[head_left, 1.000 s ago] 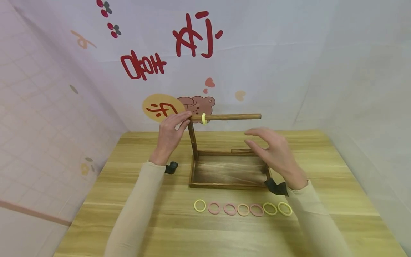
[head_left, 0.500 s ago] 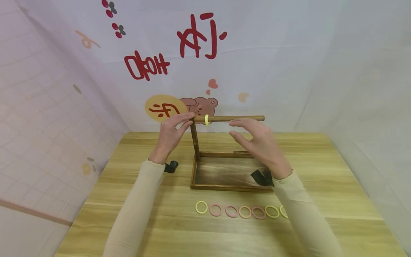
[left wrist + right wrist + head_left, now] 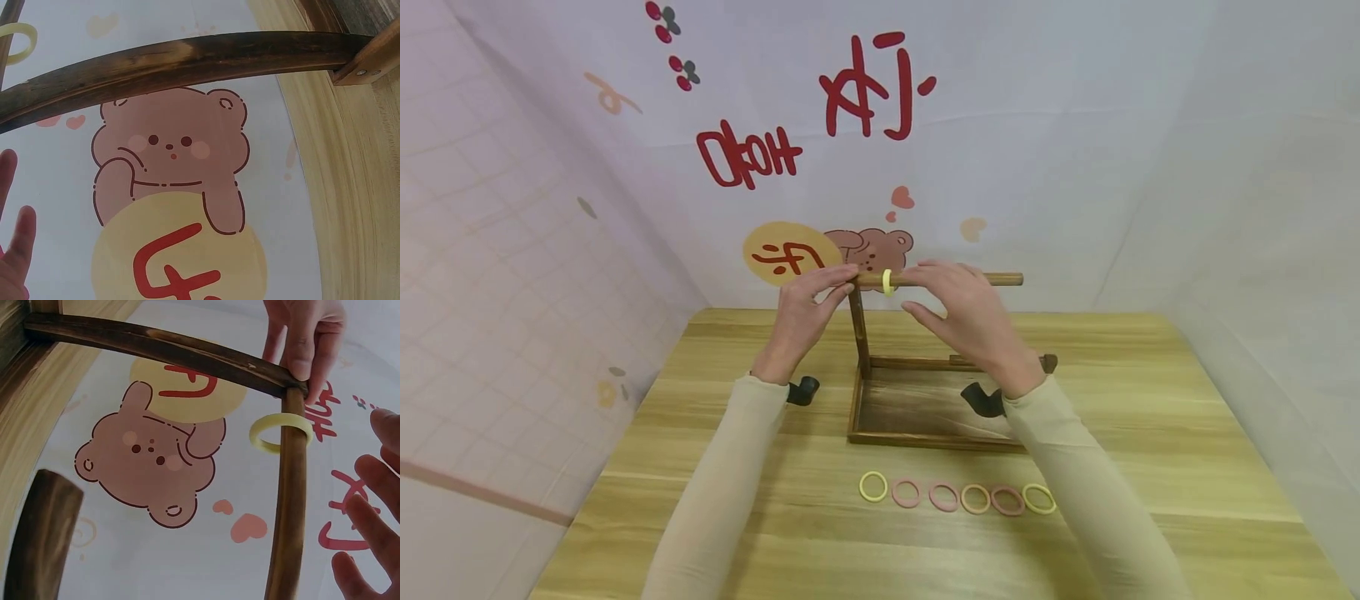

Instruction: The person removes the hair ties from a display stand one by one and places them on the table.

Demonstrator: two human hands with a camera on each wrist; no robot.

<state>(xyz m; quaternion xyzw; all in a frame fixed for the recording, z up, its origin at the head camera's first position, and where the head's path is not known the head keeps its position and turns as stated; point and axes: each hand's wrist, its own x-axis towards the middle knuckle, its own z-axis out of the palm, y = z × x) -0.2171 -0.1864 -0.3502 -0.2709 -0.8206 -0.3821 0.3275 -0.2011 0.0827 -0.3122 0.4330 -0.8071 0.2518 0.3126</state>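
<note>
A dark wooden stand (image 3: 861, 333) has a tray-like base, an upright post and a horizontal rod (image 3: 1003, 279) at its top. One yellow ring (image 3: 887, 283) hangs around the rod near the post, and shows clearly as a ring (image 3: 265, 434) in the right wrist view. My left hand (image 3: 801, 317) pinches the corner where post and rod meet. My right hand (image 3: 966, 312) is at the rod just right of the ring, fingers extended and thumb apart. Its fingers (image 3: 369, 519) look separate from ring and rod in the right wrist view.
Several rings lie in a row on the wooden table (image 3: 775, 533) before the stand, among them a yellow ring (image 3: 873, 473), a pink ring (image 3: 906, 480) and an orange ring (image 3: 975, 486). A printed white cloth (image 3: 1000, 167) stands behind. My right sleeve covers the row's right end.
My right hand has moved left along the rod, from beyond its free end to near the yellow ring. My left hand stays at the corner. The head view has shifted slightly.
</note>
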